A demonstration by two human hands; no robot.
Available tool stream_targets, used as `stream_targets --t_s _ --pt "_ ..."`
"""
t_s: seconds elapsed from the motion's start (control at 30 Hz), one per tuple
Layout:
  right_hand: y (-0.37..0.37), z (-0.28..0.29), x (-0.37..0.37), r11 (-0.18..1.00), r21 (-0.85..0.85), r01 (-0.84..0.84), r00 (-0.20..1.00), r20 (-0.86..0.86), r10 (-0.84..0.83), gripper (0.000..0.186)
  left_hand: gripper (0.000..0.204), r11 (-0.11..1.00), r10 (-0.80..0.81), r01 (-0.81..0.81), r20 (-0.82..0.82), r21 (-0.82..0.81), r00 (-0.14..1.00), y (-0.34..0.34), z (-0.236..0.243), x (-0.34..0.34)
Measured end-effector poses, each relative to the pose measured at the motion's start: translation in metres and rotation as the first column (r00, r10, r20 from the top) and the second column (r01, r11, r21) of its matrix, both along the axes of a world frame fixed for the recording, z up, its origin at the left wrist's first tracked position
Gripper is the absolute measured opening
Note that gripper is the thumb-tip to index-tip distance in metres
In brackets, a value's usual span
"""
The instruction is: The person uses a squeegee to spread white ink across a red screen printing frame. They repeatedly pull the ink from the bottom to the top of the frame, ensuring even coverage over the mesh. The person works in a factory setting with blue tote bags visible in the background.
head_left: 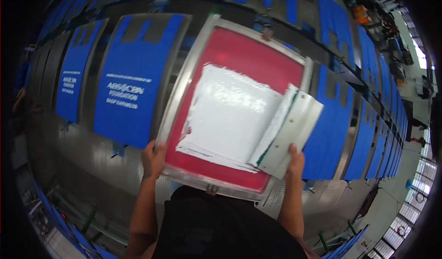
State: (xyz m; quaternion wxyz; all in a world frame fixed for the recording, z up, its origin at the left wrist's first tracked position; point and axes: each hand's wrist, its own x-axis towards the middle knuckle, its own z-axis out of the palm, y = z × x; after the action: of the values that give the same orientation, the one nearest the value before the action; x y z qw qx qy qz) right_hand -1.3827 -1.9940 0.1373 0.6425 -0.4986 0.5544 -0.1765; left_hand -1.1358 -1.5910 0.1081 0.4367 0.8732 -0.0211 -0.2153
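A screen printing frame (pixel 184 82) with a metal rim is tilted in front of my body. Its red screen (pixel 255 52) carries a broad, wet-looking patch of white ink (pixel 225 121). My left hand (pixel 154 160) grips the frame's left rim near the lower corner. Across the right part of the screen lies a wide squeegee (pixel 297 125) with a pale metal holder and a green blade edge, white ink along the blade. My right hand (pixel 295 163) is closed on the squeegee's lower right end; some of its fingers are hidden beneath. Whether they also touch the frame, I cannot tell.
Blue fabric pieces with white print (pixel 126 86) lie on grey boards in a long row to the left. More blue pieces (pixel 329 130) lie to the right, and another row runs behind. Metal clips and rails run along the tables. Cluttered items (pixel 361 15) stand far right.
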Motion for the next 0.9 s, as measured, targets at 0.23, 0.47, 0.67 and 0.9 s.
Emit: stream_targets --t_s 0.23,0.47,0.67,0.9 --pt "-0.036 0.012 -0.001 0.989 0.064 -0.134 0.988 0.087 0.129 0.053 0.047 0.995 0.085 -0.087 0.028 0.052 0.996 -0.028 0.008 -0.039" --pt "-0.053 0.004 -0.015 0.973 0.089 -0.214 0.977 0.037 0.211 0.051 0.049 0.99 0.095 -0.096 0.011 0.107 0.995 -0.029 0.016 -0.067" --pt "-0.059 0.005 -0.005 0.976 0.09 -0.197 0.979 0.075 0.191 0.05 0.051 0.987 0.065 -0.072 0.05 0.144 0.997 -0.026 -0.001 -0.061" --pt "-0.069 -0.006 -0.008 0.981 0.072 -0.18 0.983 0.038 0.178 0.051 0.059 0.996 0.012 -0.021 0.102 0.087 0.995 -0.034 -0.003 -0.071"
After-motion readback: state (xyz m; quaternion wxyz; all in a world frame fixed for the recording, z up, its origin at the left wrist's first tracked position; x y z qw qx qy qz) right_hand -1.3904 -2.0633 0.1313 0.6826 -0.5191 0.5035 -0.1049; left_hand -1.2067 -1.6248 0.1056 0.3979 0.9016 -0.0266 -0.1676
